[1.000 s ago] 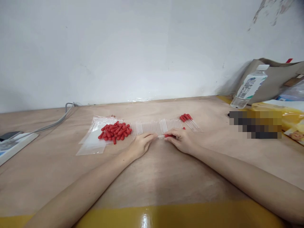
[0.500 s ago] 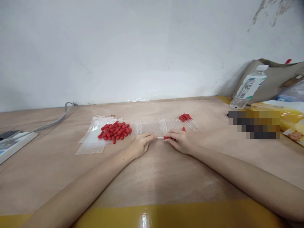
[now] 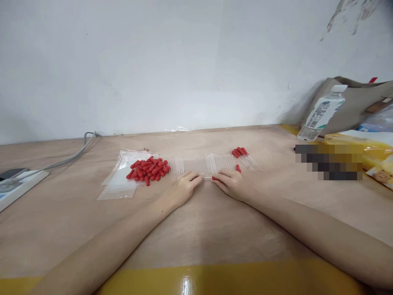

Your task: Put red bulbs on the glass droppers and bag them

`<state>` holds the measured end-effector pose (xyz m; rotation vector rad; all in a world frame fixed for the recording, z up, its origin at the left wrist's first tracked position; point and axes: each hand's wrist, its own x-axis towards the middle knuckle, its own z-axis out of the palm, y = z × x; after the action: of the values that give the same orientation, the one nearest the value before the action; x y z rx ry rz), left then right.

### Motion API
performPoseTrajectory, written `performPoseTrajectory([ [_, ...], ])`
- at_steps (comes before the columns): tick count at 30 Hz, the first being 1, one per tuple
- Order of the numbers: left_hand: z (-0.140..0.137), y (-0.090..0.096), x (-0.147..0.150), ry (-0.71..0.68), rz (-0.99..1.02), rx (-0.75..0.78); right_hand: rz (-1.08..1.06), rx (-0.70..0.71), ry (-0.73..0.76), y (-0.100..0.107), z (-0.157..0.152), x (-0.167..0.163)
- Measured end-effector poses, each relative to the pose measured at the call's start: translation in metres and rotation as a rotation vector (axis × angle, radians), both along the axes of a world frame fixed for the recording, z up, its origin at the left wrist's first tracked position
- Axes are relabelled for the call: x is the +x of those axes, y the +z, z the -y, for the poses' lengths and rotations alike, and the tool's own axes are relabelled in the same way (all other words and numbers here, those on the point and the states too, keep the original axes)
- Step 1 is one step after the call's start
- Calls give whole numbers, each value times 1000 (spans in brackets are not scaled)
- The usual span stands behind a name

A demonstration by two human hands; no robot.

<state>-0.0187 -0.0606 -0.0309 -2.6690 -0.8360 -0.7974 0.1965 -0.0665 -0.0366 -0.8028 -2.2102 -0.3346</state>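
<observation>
My left hand [image 3: 184, 188] pinches one end of a thin clear dropper tube [image 3: 208, 178], held level just above the table. At the tube's other end, my right hand [image 3: 232, 184] grips a red rubber bulb [image 3: 214, 178], mostly covered by the fingers. Behind both hands lies a row of clear tubes [image 3: 199, 164]. A heap of red rubber bulbs [image 3: 149, 169] sits left of it, partly on clear plastic bags [image 3: 118, 180]. Beyond my right hand are several droppers [image 3: 240, 152] with bulbs fitted. Another red bulb [image 3: 238, 168] shows just behind that hand.
On the left are a white power strip [image 3: 27, 186] and a grey cable [image 3: 72, 159]. To the right stand a tilted water bottle [image 3: 322, 112], a grey bag [image 3: 353, 106] and a yellow package [image 3: 362, 143]. A wall rises behind the table; yellow tape [image 3: 239, 274] runs along its front edge.
My hands have hardly moved. The left fingers have shifted slightly along the tube, and the right fingers are curled a little further over the red bulb.
</observation>
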Motion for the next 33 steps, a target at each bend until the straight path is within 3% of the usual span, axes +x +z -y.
performPoseTrajectory([
  [5, -3, 0, -1, -41, 208, -193, -232, -240, 29, 10, -2, 4],
  [8, -4, 1, -1, -56, 260, -194, -264, -303, 71, 10, -6, 9],
  [17, -5, -3, -3, -76, 275, -122, -98, -198, 138, 10, -8, 10],
  [24, -5, -4, -3, -91, 253, -112, -78, -257, 173, -4, -13, 9],
  [33, -4, -3, -1, -91, 219, -97, -26, -246, 167, 0, -10, 4],
])
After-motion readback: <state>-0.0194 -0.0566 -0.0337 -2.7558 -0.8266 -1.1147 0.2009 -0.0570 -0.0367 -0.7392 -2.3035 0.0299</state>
